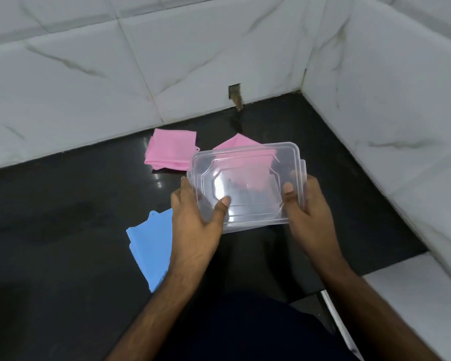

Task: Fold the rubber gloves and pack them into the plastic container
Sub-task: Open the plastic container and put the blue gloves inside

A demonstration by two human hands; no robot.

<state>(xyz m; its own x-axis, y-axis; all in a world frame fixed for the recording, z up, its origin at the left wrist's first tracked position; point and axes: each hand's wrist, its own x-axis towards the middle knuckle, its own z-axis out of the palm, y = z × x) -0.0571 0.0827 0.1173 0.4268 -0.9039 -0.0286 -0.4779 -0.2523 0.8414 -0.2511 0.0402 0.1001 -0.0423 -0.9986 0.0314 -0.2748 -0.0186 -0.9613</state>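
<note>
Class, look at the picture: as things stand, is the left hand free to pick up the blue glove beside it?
Probably not yet. The left hand grips the clear plastic container together with the right hand. The blue glove lies uncovered beside the left wrist, so only that grip hinders.

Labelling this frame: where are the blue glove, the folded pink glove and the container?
blue glove (147, 246), head view, middle of its flat surface.
folded pink glove (171, 149), head view, centre of top fold.
container (245, 188), head view, lid centre.

Soft, even light; small glare spots on the glossy black counter (89, 199); wide-angle bending at edges.
</note>
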